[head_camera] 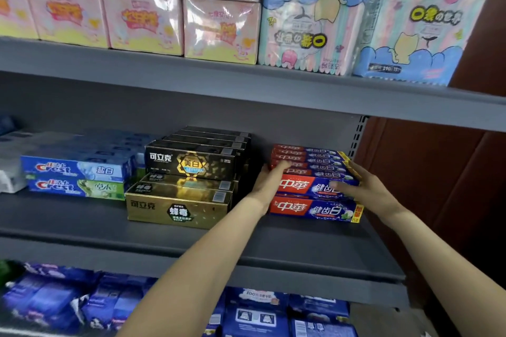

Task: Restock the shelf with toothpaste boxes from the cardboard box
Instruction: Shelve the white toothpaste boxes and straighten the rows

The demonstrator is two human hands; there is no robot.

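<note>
Two bare forearms enter from the bottom edge of the frame, one at lower centre and one at lower right, both uncovered along their whole visible length, with no sleeve edge showing. The left hand (pixel 269 180) and right hand (pixel 365 186) near centre right are likewise bare, without gloves

Your shot's evenly lit, glare on the pink tissue packs (pixel 142 16), edges soft and bent by wide-angle.
</note>
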